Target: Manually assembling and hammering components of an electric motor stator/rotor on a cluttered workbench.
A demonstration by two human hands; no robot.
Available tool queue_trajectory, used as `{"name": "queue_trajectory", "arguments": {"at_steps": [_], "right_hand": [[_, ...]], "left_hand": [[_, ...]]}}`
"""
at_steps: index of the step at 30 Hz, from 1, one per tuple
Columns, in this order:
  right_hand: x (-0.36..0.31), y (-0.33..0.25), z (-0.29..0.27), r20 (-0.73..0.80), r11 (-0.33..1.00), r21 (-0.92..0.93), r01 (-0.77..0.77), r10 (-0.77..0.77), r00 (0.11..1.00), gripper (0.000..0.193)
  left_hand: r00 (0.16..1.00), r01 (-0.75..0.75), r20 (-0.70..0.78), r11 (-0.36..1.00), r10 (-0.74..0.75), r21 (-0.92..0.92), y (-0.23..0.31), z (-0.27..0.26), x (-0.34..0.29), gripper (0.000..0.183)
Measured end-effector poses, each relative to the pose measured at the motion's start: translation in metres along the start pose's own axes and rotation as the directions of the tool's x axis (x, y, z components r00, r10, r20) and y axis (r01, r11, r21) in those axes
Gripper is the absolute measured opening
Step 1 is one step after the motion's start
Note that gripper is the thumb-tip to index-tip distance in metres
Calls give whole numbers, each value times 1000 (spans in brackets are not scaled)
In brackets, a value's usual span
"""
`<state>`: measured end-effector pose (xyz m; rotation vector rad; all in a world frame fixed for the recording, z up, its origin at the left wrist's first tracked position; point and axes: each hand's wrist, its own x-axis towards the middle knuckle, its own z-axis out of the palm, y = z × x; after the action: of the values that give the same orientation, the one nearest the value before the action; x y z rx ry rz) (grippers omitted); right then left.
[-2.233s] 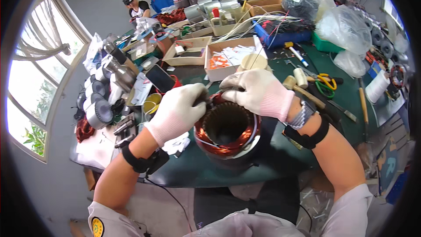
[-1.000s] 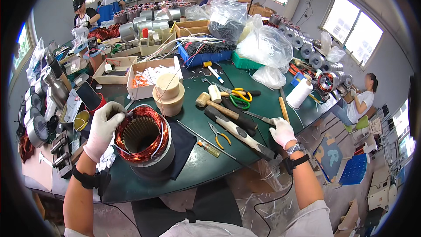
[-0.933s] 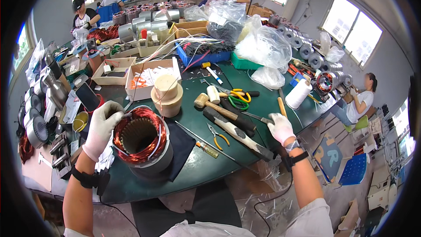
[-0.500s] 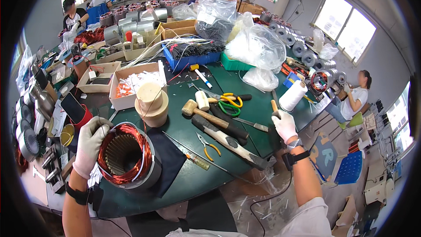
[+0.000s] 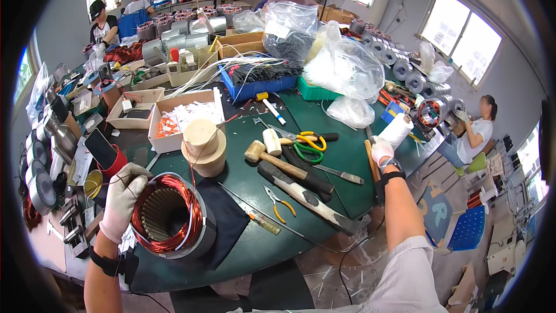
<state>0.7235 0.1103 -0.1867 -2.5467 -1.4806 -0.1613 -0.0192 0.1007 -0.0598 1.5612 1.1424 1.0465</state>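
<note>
A motor stator (image 5: pixel 204 226) with red copper windings (image 5: pixel 194 211) stands at the near left, its bore facing up. White lacing cord crosses the windings in places. At the stator's left rim, my gloved left hand (image 5: pixel 124 200) is closed, pinching a thin cord (image 5: pixel 152 178) by the windings. Its fingertips partly hide that cord. Far to the right, my gloved right hand (image 5: pixel 382 149) is closed on the lower end of a tilted spool of white thread (image 5: pixel 398 130); some fingers are hidden. Beside that hand lies a wooden-handled tool (image 5: pixel 372 162).
Mallets (image 5: pixel 295 171), scissors (image 5: pixel 310 146), pliers (image 5: pixel 279 203) and a long rod (image 5: pixel 263 214) lie mid-table. A round wooden block (image 5: pixel 204 156) stands behind the stator. Bins, bags and a carton of paper strips (image 5: pixel 185 117) line the back. Other people sit farther off.
My right hand has moved up and away from the wooden-handled tool to the thread spool, which leans more. My left hand stays at the stator's rim. The view has shifted slightly.
</note>
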Motion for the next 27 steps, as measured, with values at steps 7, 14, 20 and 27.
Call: {"name": "queue_trajectory", "arguments": {"at_steps": [7, 14, 20, 27], "right_hand": [[30, -9, 1, 110, 996, 10, -93, 91, 990, 28], [62, 101, 38, 74, 689, -679, 253, -279, 958, 15], [-38, -19, -88, -393, 998, -3, 56, -53, 918, 26], [-182, -149, -243, -652, 531, 648, 546, 17, 758, 22]], "left_hand": [[1000, 20, -20, 996, -18, 88, 8, 1, -5, 13], [997, -54, 52, 993, 48, 107, -8, 0, 3, 21], [994, -98, 65, 985, 89, 145, -5, 0, 4, 19], [991, -104, 97, 980, 89, 170, -1, -9, 5, 17]]}}
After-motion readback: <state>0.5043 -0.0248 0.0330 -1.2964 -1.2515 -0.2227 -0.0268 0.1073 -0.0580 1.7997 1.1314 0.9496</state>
